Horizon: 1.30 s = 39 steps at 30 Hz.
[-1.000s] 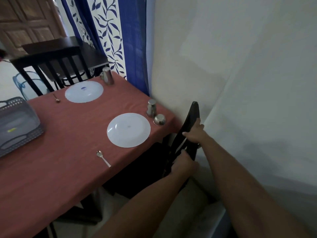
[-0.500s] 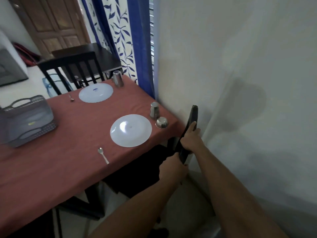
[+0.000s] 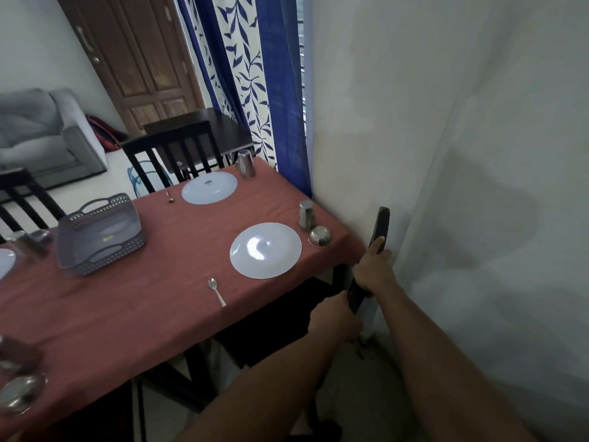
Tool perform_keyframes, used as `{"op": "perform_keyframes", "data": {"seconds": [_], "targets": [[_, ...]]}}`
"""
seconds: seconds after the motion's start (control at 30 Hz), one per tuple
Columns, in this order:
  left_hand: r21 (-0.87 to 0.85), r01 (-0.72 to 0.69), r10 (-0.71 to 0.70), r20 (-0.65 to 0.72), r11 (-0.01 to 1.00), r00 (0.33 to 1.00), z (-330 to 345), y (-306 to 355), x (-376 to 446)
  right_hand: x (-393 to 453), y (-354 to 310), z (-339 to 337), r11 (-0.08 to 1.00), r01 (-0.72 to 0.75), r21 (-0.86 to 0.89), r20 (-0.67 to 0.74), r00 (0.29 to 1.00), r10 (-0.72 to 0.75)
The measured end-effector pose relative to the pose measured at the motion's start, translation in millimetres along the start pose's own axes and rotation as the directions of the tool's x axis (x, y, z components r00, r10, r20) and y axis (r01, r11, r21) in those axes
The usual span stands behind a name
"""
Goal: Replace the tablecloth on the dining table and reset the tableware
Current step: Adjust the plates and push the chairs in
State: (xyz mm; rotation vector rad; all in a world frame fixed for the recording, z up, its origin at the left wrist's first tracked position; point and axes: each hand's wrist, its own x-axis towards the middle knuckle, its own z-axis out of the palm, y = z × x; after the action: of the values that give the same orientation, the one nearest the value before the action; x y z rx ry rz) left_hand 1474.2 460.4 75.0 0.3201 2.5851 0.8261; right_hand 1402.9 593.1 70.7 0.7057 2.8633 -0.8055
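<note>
The scene is taken by a single wide-angle head camera, set above and to the side of the dining table's [image 3: 127, 314] near corner and turned forward and down, so that the tabletop is seen obliquely from close by, with the white wall [image 3: 446, 154] filling the right half of the frame. Both forearms are seen entering from the bottom edge, the left hand [image 3: 334, 320] and right hand [image 3: 373, 272] lying near the lens on the dark chair back [image 3: 379, 231]. Farther off, the wooden door [image 3: 143, 59] and grey sofa [image 3: 41, 132] are caught at the upper left; no second view is given.
</note>
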Motion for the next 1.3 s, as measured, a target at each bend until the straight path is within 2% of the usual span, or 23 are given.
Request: {"op": "perform_keyframes", "data": {"seconds": [0.13, 0.23, 0.5, 0.63, 0.77, 0.87, 0.97, 1.1, 1.3], "targets": [[0.041, -0.053, 0.052, 0.04, 0.998, 0.998, -6, -10, -3, -18, -3, 0, 0.997, -0.027, 0.069, -0.032, 0.999, 0.029], [0.137, -0.082, 0.071, 0.082, 0.987, 0.994, -23, -28, -7, -36, -16, 4, 0.994, -0.066, 0.087, -0.064, 0.995, 0.072], [0.33, -0.04, 0.021, 0.062, 0.943, 0.998, -92, -92, -5, -52, -80, 46, 0.988, -0.142, 0.066, -0.054, 0.988, 0.145], [0.313, -0.032, 0.022, 0.037, 0.949, 0.999, -105, -113, -6, -51, -104, 63, 0.986, -0.157, 0.049, -0.074, 0.984, 0.161], [0.274, -0.035, 0.038, -0.006, 0.961, 0.999, -111, -127, -4, -46, -118, 74, 0.993, -0.106, 0.059, -0.079, 0.991, 0.11], [0.234, -0.092, 0.111, -0.073, 0.968, 0.991, -121, -142, -1, -42, -134, 79, 0.99, -0.11, 0.083, -0.097, 0.988, 0.118], [0.245, -0.148, 0.173, -0.082, 0.958, 0.982, -136, -155, 0, -42, -150, 91, 0.988, -0.122, 0.095, -0.148, 0.98, 0.135], [0.283, -0.164, 0.192, -0.074, 0.945, 0.979, -144, -170, 5, -45, -163, 101, 0.984, -0.147, 0.102, -0.163, 0.973, 0.162], [0.24, -0.218, 0.248, -0.1, 0.946, 0.964, -142, -176, 8, -45, -160, 104, 0.984, -0.151, 0.098, -0.195, 0.966, 0.168]]}}
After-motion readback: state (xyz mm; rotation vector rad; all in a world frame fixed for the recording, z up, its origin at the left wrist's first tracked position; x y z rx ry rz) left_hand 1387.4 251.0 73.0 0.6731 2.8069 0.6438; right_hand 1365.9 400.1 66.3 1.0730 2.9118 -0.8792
